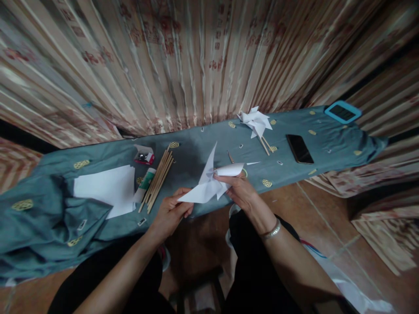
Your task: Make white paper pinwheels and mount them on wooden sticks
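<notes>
A white paper pinwheel [209, 187] is held between my two hands above the cloth's near edge. My left hand [172, 211] pinches its left corner, fingers closed. With the thumb near its centre, my right hand [238, 187] grips the right side, where one blade curls over. Scissors [231, 157] lie just behind the pinwheel, partly hidden by it. Left of my hands is a bundle of thin wooden sticks [160, 179], beside a green and white glue tube [144, 185]. Farther left sits a stack of white paper [104, 189].
Two or more pinwheels on sticks [257, 122] lie at the back right. Beyond them are a black phone [299, 148] and a blue-framed timer [343, 112]. A small open red box [144, 155] stands behind the paper. Green cloth [209, 131] covers the narrow table, with a curtain [196, 65] behind.
</notes>
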A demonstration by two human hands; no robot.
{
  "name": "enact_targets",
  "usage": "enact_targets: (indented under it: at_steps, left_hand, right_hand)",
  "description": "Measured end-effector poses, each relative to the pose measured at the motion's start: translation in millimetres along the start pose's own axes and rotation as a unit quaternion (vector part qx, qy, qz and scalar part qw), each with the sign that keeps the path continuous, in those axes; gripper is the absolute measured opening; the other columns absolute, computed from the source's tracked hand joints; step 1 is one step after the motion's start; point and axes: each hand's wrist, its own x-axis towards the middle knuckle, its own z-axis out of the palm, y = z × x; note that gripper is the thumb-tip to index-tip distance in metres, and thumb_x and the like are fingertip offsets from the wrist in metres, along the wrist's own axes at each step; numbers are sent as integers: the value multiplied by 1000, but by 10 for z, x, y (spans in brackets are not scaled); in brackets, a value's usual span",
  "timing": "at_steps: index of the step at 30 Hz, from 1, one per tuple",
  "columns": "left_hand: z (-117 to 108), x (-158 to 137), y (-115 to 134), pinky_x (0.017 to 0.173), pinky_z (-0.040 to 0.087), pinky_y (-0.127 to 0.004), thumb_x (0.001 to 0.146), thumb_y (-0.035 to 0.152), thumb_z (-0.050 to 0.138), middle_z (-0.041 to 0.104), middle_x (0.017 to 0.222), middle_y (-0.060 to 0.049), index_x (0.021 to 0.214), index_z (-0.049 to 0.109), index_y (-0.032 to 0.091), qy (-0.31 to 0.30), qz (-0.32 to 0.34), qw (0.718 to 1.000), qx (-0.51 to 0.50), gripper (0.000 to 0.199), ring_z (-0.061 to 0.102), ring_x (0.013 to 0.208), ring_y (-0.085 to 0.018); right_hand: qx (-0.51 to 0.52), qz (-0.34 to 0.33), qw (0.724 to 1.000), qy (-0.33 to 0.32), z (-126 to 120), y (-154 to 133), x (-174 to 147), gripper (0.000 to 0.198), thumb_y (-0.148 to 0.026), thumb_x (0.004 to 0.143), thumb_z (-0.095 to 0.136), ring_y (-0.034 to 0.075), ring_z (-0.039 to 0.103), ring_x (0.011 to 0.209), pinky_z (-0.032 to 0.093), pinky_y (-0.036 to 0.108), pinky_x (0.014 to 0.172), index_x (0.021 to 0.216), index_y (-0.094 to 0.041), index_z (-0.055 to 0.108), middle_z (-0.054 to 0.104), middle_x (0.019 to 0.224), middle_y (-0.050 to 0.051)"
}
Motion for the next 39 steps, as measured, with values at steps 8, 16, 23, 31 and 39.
enact_targets:
  at_steps: [8,16,23,31,39]
  left_hand:
    - [227,-114,-139,56,28,-26,76,41,62,45,48,4,60,61,17,74,-54,995,-46,29,37,51,-10]
    - [381,-308,-364,53,23,-25,63,43,73,46,45,5,65,68,14,149,-53,972,-173,29,35,47,-8]
    - [373,-497,-549,52,24,-24,60,45,76,47,45,5,65,70,14,195,-41,958,-204,32,36,47,-8]
    - [370,-620,-667,51,24,-24,58,43,77,50,45,4,63,70,13,225,-45,943,-243,31,37,46,-7]
    - [424,-641,-775,50,25,-24,54,41,80,49,43,4,64,71,13,237,-51,923,-299,31,36,45,-6]
  right_hand:
    - [-3,25,999,-37,22,177,141,24,-25,54,85,15,71,62,57,25,65,73,-15,74,76,68,1]
    - [-43,106,990,-81,36,269,144,16,-11,56,83,14,66,53,54,22,56,68,-12,72,74,61,4]
    - [-110,134,979,-103,179,382,121,14,-9,59,80,14,64,54,52,22,58,67,-13,69,72,60,3]
    - [-198,143,965,-94,315,473,94,13,-9,62,77,13,63,55,52,22,59,69,-14,68,71,58,0]
    - [-322,132,932,-98,372,497,150,12,-13,64,78,16,65,55,55,26,60,70,-14,67,71,59,1]
